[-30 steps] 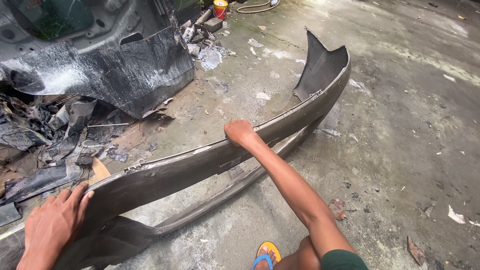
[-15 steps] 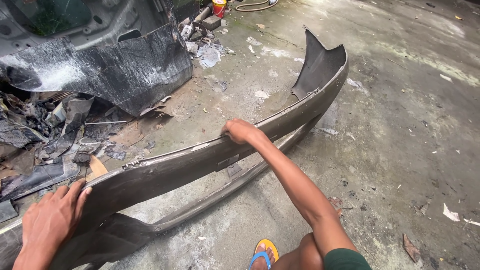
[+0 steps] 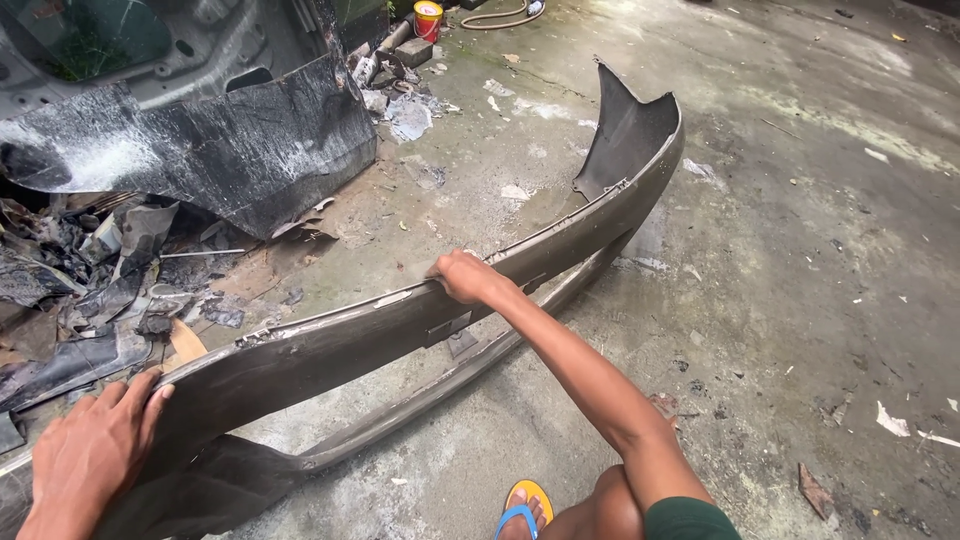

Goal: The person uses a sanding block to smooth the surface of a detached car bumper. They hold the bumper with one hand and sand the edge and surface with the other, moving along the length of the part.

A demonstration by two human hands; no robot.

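Note:
A long grey-brown car bumper (image 3: 340, 345) lies on its edge across the concrete floor, running from the lower left to its upturned far end (image 3: 630, 125) at the upper right. My right hand (image 3: 462, 277) grips the bumper's top edge near its middle, arm stretched out. At the lower left my left hand (image 3: 92, 450) rests spread flat on the near end of the bumper, fingers over its top edge. My knee and a foot in a yellow-and-blue flip-flop (image 3: 525, 505) show at the bottom.
A black battered car body panel (image 3: 220, 140) stands at the upper left, with torn black scraps and debris (image 3: 90, 280) heaped below it. A red-and-yellow can (image 3: 428, 18) and a hose sit at the top. Stained concrete (image 3: 800, 250) spreads to the right.
The bumper and both hands hold about the same place; the view has shifted slightly, and my right hand sits a touch lower along the top edge.

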